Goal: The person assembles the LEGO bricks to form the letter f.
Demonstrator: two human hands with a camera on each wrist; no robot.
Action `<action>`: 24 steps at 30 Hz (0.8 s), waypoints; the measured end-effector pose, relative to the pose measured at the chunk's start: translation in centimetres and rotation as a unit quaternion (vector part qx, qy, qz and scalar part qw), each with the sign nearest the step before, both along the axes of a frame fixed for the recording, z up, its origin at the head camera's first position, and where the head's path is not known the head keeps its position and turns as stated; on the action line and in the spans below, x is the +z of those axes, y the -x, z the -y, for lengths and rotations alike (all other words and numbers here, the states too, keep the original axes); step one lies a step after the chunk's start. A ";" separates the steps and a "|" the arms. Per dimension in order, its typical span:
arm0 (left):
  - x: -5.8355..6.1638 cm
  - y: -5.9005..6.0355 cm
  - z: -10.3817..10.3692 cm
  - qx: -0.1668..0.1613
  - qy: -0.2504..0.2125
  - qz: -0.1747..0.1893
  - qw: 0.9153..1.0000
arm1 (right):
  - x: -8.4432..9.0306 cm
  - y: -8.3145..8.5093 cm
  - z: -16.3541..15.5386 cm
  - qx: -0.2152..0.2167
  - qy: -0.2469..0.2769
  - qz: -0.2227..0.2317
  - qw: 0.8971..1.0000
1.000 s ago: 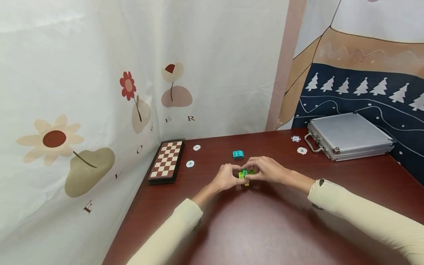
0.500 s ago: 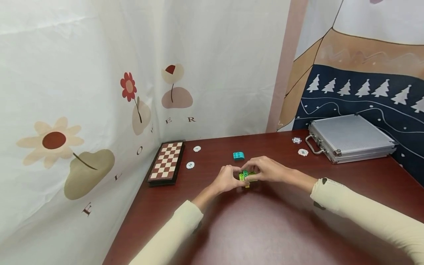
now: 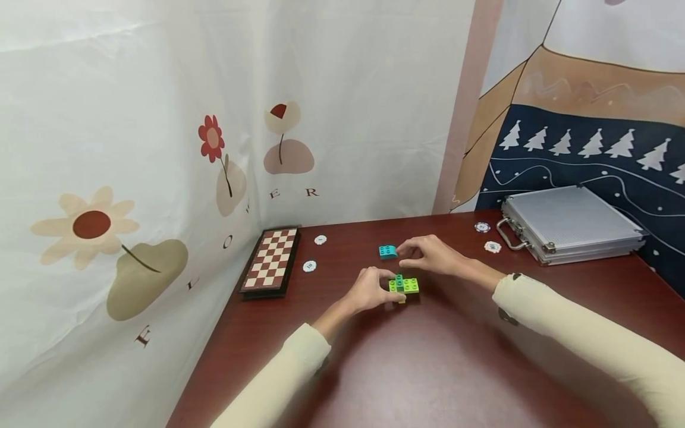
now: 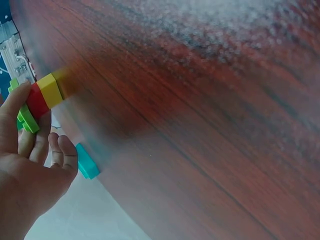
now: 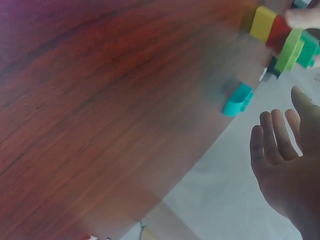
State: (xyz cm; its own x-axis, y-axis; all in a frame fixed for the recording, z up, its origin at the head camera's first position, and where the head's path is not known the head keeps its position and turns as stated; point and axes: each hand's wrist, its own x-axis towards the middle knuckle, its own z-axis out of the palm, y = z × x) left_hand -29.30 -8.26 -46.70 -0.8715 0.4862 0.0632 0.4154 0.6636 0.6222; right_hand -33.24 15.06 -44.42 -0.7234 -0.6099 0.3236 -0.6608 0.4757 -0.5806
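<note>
My left hand [image 3: 365, 289] pinches a stack of toy building bricks between thumb and fingers. In the left wrist view, the stack has a yellow brick [image 4: 51, 90] at the table end, then a red brick [image 4: 37, 101], then a lime-green brick [image 4: 28, 119]. A smaller green brick [image 5: 308, 49] sits on the lime one in the right wrist view. Beyond the stack, a teal brick with a curved end [image 3: 387, 252] lies on the table. My right hand [image 3: 431, 255] holds nothing, its relaxed fingers close to the teal brick's right side; the right wrist view shows a gap.
A chessboard [image 3: 271, 260] lies at the table's left edge. Two white chips [image 3: 309, 266] are near it, and two more chips [image 3: 492, 246] are by a silver case [image 3: 572, 221] at the right back. A printed curtain [image 3: 364, 119] hangs behind the dark red table [image 3: 428, 368].
My right hand has let go of the brick stack and moved back toward the teal brick. The left hand keeps its hold on the stack, now seen more fully.
</note>
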 end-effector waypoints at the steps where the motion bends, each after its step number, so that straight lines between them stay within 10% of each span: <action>1: 0.0 0.0 0.0 0.001 0.000 0.002 1.000 | -0.2 0.3 0.0 -0.002 0.004 0.000 1.000; 24: -0.1 -0.5 0.3 -0.015 0.006 -0.020 1.000 | -2.7 5.7 2.0 -0.047 -0.033 0.008 0.998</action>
State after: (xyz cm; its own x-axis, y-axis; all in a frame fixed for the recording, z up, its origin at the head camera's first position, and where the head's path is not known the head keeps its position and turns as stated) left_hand -28.82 -8.58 -46.83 -0.8539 0.5124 0.0911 0.4586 0.6582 0.5970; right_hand -38.92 13.08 -47.12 -0.7826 -0.5590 0.2738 -0.6032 0.5723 -0.5555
